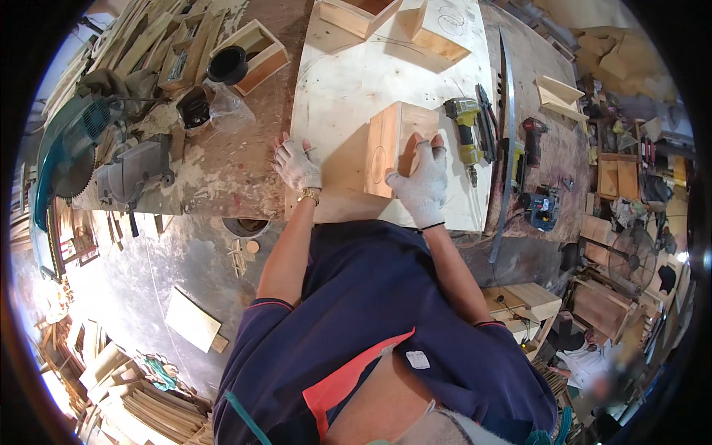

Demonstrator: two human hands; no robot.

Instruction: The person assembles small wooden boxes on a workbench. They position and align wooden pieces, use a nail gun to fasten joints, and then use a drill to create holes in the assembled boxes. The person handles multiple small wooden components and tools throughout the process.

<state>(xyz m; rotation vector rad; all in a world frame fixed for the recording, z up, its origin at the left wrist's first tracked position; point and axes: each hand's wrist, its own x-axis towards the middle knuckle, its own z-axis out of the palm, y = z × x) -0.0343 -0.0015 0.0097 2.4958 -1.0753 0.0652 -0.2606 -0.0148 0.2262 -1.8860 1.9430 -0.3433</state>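
Navy shirt [371, 278], foremost. Right hand [421, 174], thumb spread from bent fingers, lies against the wooden box [384, 141] on the pale board [326, 96], grip uncertain; left hand [298, 165], splayed and empty, stands apart. Probable step: positioning; turning the box would call for both hands.

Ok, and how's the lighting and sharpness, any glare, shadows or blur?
Head view: glare washes out the floor at left; the wooden box casts a shadow leftward onto the pale board; a person at lower right is partly blurred; fisheye black fills the corners.
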